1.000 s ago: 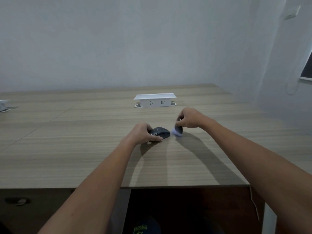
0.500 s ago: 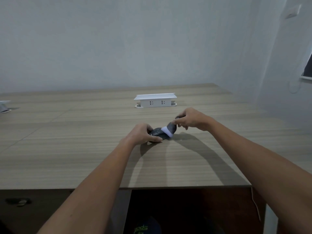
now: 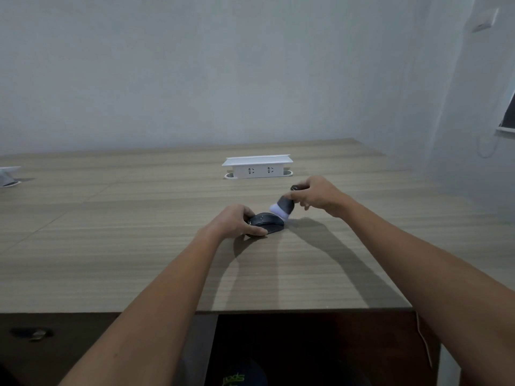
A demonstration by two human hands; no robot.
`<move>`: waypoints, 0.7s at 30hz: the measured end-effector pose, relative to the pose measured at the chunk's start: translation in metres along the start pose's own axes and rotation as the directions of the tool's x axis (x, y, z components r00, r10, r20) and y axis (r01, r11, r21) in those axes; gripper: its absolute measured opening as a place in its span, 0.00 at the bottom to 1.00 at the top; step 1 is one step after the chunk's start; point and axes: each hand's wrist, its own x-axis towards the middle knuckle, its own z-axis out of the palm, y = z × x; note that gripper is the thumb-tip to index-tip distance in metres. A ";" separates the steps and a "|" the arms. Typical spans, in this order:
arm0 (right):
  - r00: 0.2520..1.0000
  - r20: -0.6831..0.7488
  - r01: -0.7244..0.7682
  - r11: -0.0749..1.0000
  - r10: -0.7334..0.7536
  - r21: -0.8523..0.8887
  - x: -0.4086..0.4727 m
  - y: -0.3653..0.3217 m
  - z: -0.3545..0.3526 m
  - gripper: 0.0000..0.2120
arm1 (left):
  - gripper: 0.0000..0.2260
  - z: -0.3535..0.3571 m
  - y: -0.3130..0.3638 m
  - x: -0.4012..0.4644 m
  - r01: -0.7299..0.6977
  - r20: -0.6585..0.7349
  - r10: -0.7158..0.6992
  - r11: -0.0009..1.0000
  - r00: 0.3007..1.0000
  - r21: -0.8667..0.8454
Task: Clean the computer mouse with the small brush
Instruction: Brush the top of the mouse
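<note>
On the wide wooden desk point(image 3: 139, 246), near its front edge, my left hand point(image 3: 232, 222) clamps the dark mouse point(image 3: 266, 222) by its sides. It's light and smooth, liable to skid, so I'm pinning it down. My right hand point(image 3: 316, 195) pinches the small brush point(image 3: 282, 208) by its stubby handle, soft pale bristles touching the mouse's right end.

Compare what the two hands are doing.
The left hand lies low on the table, gripping the mouse from its side; the right hand is raised above the table. The left hand holds the mouse down; the right hand pinches the brush, tilted bristles-down onto the mouse. Both are closed on something.
</note>
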 end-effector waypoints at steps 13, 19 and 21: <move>0.996 0.022 -0.082 0.992 0.085 -0.099 0.007 -0.012 0.010 0.08 | 0.14 -0.005 -0.005 0.006 -0.056 0.088 0.053 0.998 0.995 0.026; 0.999 0.043 -0.029 0.998 0.031 -0.054 0.006 -0.018 0.012 0.11 | 0.12 -0.006 -0.009 0.005 -0.056 0.133 0.056 0.998 0.990 -0.006; 0.998 0.034 -0.045 0.986 0.051 -0.160 0.008 -0.016 0.012 0.09 | 0.12 -0.005 -0.011 0.006 -0.057 0.145 0.060 0.998 0.988 -0.027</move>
